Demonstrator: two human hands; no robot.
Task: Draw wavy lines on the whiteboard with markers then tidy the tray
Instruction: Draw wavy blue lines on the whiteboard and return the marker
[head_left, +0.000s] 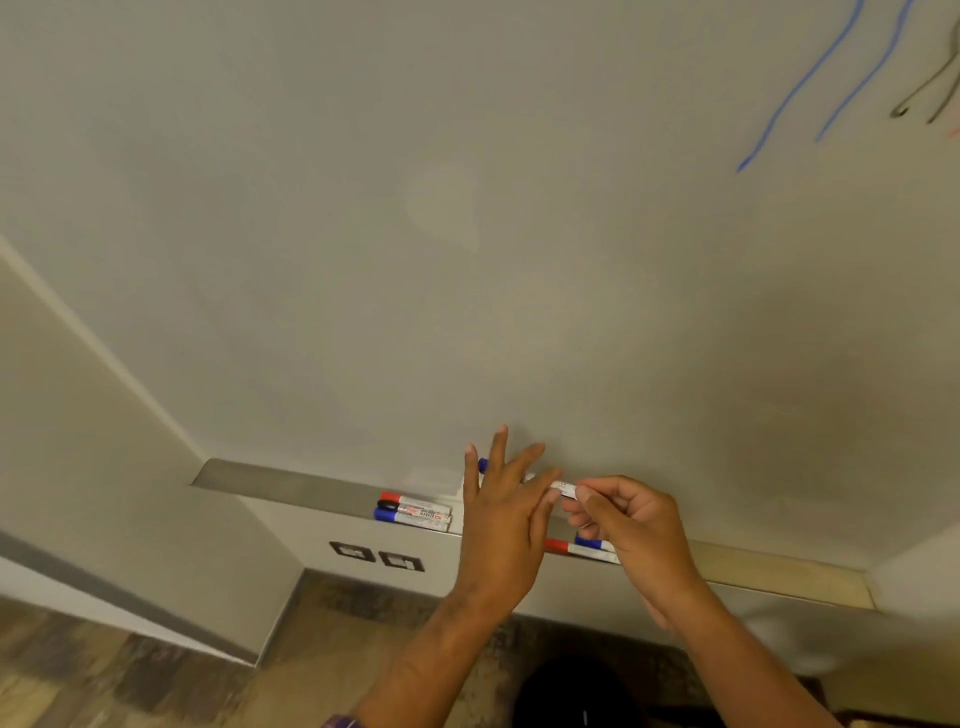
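The whiteboard (467, 234) fills the view, with two blue wavy lines (810, 88) and dark lines (930, 88) at its top right. A metal tray (291, 486) runs along its lower edge. My right hand (623, 525) pinches the white end of a blue-capped marker (563, 487) held just above the tray. My left hand (501, 514) is spread with straight fingers in front of that marker, whose blue cap (483, 464) peeks out between the fingers. Three markers with red, black and blue caps (415, 512) lie together in the tray to the left. A red-capped (558, 545) and a blue-capped marker (592, 544) lie under my hands.
Two wall sockets (376, 556) sit below the tray on the left. The tray's right part (779, 569) is bare metal. A side wall (104, 493) closes in on the left, with stone-patterned floor (156, 670) beneath and a dark round object (571, 696) at the bottom.
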